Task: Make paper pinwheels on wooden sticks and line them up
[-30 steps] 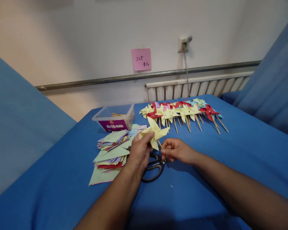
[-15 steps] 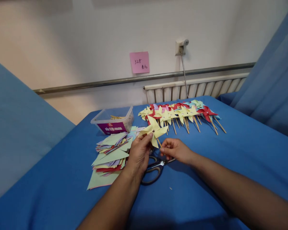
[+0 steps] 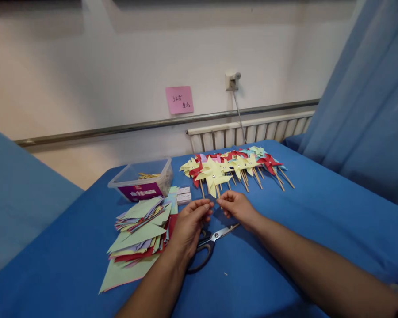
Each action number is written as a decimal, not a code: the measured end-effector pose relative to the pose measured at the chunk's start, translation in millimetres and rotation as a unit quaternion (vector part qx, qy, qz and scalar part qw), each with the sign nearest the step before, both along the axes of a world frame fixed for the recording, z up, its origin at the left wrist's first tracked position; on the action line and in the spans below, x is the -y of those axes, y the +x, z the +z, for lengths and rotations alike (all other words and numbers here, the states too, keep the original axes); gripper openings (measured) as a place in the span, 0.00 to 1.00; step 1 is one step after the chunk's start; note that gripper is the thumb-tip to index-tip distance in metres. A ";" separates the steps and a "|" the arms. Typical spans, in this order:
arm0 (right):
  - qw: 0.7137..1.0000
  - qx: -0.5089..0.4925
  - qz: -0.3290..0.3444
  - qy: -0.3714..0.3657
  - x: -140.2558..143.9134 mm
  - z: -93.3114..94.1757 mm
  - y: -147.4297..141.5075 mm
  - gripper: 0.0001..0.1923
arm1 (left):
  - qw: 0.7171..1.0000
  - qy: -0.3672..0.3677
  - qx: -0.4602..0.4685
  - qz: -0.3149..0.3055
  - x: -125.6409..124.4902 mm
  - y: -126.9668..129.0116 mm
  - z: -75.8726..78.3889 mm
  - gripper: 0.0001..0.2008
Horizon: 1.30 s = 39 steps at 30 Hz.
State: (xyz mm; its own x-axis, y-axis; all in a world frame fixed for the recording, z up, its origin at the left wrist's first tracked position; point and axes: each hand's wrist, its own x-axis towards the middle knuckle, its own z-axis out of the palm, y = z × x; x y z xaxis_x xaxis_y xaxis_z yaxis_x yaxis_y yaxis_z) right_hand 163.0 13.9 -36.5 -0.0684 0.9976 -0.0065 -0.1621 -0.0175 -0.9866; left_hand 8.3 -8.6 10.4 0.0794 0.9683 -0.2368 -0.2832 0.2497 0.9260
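A small pale scrap [image 3: 225,274] lies on the blue cloth [image 3: 301,238] at the near side, between the two forearms. Just beyond it, a pair of scissors with dark handles [image 3: 203,257] rests with its blades pointing right and away; the left hand and wrist partly hide the handles.

The left hand [image 3: 191,223] is above the scissors, fingers loosely curled and free of the pinwheel. Its fingertips are just left of the stick, apart from it. The right hand [image 3: 239,208] pinches the lower end of that stick [image 3: 218,193] between thumb and fingers. The yellow paper pinwheel [image 3: 212,172] on the stick stands above and beyond both hands, roughly over the gap between them, with a round fastener at its centre.

Left of the left hand, stacks of cut paper [image 3: 137,243] in green, purple, yellow and red lie spread on the cloth. Beyond them are two small boxes [image 3: 184,197], one behind the other, and to their left a clear plastic tub [image 3: 167,174] with a purple label and thin sticks [image 3: 148,176] inside.

Farther off, behind the held pinwheel and to its right, lies a row of other pinwheels [image 3: 240,163], yellow, red and blue, most sticks pointing nearward. At the far wall are a radiator [image 3: 262,131], a metal pipe [image 3: 129,128] and a pink note [image 3: 179,106].
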 end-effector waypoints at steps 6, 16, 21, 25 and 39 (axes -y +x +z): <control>0.991 0.096 -0.082 0.046 -23.4 -4.8 12.6 0.13 | 0.996 0.016 -0.080 -0.034 1.6 6.9 -8.6 0.13; 0.875 0.376 -0.305 -0.026 -50.4 -11.4 119.9 0.10 | 0.992 0.026 -0.118 -0.047 -3.9 2.1 -11.6 0.15; 0.816 0.477 -0.315 -0.090 -49.7 -8.7 149.3 0.11 | 0.987 0.031 -0.147 -0.054 -3.1 4.1 -11.4 0.16; 0.786 0.524 -0.303 -0.128 -51.6 -8.4 153.1 0.11 | 0.986 0.027 -0.156 -0.052 -3.1 4.3 -11.3 0.18; 0.747 0.587 -0.256 -0.179 -54.2 -11.9 149.8 0.12 | 0.986 0.019 -0.145 -0.077 1.7 7.8 -10.4 0.15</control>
